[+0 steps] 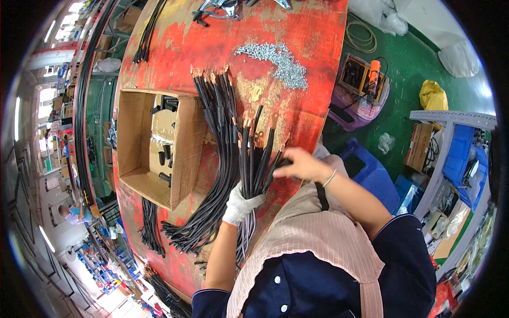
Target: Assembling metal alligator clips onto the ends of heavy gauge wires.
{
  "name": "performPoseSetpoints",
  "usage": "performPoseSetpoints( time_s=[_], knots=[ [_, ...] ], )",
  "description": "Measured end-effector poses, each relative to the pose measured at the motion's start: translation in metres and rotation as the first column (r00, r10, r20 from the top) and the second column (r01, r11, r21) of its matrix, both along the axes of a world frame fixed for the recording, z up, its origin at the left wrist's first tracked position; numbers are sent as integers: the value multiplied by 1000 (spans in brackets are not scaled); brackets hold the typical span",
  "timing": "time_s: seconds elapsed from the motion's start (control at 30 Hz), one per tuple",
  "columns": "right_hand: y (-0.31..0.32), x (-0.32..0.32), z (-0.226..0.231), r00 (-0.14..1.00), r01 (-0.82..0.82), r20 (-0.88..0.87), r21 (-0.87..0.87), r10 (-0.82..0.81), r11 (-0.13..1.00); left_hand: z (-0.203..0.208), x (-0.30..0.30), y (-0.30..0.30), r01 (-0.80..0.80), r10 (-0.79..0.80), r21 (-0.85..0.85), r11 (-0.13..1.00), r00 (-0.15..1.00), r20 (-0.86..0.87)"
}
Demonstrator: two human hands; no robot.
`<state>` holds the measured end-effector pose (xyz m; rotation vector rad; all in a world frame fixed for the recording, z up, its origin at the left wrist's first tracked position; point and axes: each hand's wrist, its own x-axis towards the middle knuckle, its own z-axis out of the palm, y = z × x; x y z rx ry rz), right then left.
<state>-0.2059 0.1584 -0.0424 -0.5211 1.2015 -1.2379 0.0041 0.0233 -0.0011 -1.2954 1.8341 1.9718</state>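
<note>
My left hand, in a white glove, is closed round a bundle of black cables with copper lugs at their far ends. At the right side of this bundle, my bare right hand has its fingers closed on one black cable, just below its lug. The fingertips are partly hidden. Just left of the held bundle lies a larger pile of lugged black cables, curving toward me. Beside that pile stands an open cardboard box with short black sleeves in it.
A heap of small silvery screws lies farther off on the worn red table. More black cables stick out below the box. Right of the table are a blue plastic stool, a purple stool carrying a tool box, and a metal shelf.
</note>
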Motion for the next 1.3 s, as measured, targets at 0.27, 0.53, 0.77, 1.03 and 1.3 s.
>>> performPoseSetpoints(
  time_s=[0.27,0.53,0.77,1.03,1.3],
  knots=[
    [3,19,-28,920,-224,-261,263,293,938,-9,-2,1,-66,81,-156,986,993,91],
    [15,-37,-8,732,427,551,86,-400,900,7,-1,-5,-42,44,91,995,999,-25],
    [-9,-66,22,555,723,570,31,-606,690,12,4,-13,28,-26,215,976,1000,-11],
    [-28,-72,37,532,807,395,33,-749,590,6,5,-6,18,-19,82,996,1000,4],
    [-30,-71,41,669,743,119,-122,-734,658,10,1,-4,35,-33,68,997,999,-29]
  ],
)
